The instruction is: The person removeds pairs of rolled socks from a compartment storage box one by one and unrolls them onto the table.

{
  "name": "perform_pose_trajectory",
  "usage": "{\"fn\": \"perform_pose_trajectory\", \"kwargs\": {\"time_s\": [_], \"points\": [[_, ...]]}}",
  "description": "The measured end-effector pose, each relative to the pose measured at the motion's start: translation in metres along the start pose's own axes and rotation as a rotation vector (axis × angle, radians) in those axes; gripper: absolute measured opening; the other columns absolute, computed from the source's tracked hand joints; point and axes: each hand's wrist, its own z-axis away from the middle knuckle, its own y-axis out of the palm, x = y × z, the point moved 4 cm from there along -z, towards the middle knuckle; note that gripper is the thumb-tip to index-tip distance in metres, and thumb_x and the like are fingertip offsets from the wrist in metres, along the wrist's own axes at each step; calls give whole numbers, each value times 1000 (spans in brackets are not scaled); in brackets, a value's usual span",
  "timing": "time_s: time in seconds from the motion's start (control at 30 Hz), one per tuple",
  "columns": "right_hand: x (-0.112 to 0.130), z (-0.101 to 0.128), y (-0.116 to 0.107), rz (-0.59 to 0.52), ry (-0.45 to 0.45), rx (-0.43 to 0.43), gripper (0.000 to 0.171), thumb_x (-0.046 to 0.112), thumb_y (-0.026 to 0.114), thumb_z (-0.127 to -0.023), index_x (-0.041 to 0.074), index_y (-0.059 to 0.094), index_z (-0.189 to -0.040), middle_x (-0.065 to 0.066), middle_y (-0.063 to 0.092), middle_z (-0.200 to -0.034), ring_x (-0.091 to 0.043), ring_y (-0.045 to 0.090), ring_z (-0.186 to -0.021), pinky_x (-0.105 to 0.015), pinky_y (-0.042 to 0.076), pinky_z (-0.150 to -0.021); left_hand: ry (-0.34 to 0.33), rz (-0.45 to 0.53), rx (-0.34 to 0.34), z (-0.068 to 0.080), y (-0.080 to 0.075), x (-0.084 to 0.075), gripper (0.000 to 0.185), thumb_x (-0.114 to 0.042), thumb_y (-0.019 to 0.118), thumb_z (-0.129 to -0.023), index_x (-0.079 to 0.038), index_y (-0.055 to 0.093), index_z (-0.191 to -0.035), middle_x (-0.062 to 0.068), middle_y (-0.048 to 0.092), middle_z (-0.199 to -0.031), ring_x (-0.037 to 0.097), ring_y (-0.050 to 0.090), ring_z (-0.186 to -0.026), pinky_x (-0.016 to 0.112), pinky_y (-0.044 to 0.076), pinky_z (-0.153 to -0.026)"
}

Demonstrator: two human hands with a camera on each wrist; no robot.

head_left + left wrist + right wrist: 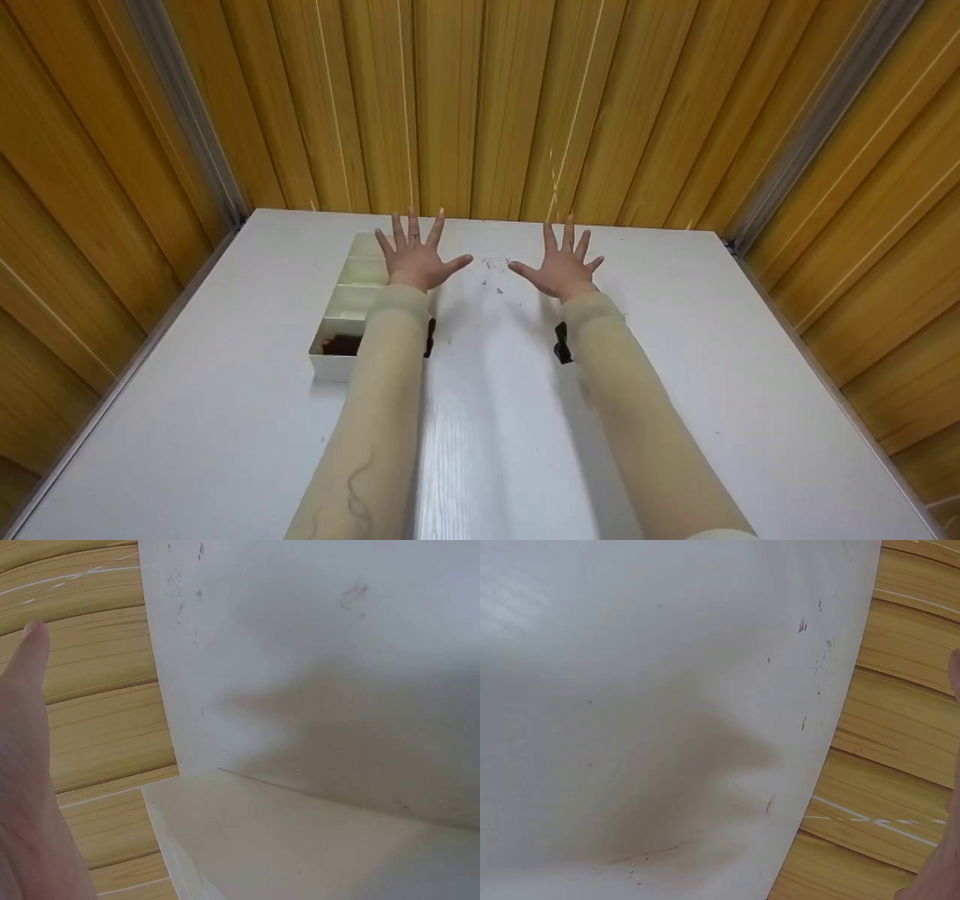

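Fingers spread wide apart, both hands hold nothing: the left hand (417,257) hovers over the far end of a white divided tray (351,296), the right hand (561,264) over bare white worktop (225,405) strewn with dark specks (495,271); wooden wall panels (480,97) stand behind.

Left sleeve (382,375) hides tray (352,300) right side; dark contents (341,345) unidentifiable; table specks (495,266) too small.

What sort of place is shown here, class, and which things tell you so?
Probably a small indoor work booth: a white table enclosed by wood-panelled walls, with a white divided tray beside the left hand.
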Motion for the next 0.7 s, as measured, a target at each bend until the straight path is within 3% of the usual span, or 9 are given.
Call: {"fn": "perform_pose_trajectory", "kwargs": {"time_s": [0.27, 0.5, 0.6, 0.7], "points": [[17, 1, 2, -143, -30, -3, 113, 84, 49, -86, 25, -4, -167, -16, -21, -172, -49, -19, -157, -83, 4, -115, -40, 210, 59, 6, -19, 41, 101, -84, 36, -91, -33, -9, -165, 22, -19, -171, 48, -23, -156, 75, -14, -119], [37, 2, 9, -306, -45, 4, 110, 82, 51, -87, 29, -4, -167, -12, -20, -173, -45, -13, -159, -77, 5, -120, -75, 423, 171, 20, -32, 84, 105, -86, 35, -91, -31, -21, -162, 24, -26, -167, 50, -32, -151, 77, -20, -115], [47, 3, 13, -386, -62, 6, 107, 80, 52, -88, 30, 0, -167, -10, -16, -174, -42, -10, -161, -75, 8, -122, -107, 478, 229, 27, -37, 102, 106, -87, 32, -90, -31, -24, -160, 26, -25, -167, 52, -29, -151, 78, -16, -115], [60, 6, 15, -471, -99, 6, 103, 77, 53, -91, 28, 4, -167, -9, -12, -175, -40, -6, -161, -72, 13, -124, -129, 506, 268, 32, -40, 121, 107, -88, 28, -90, -29, -27, -159, 30, -17, -168, 56, -17, -154, 78, -5, -119]]}}
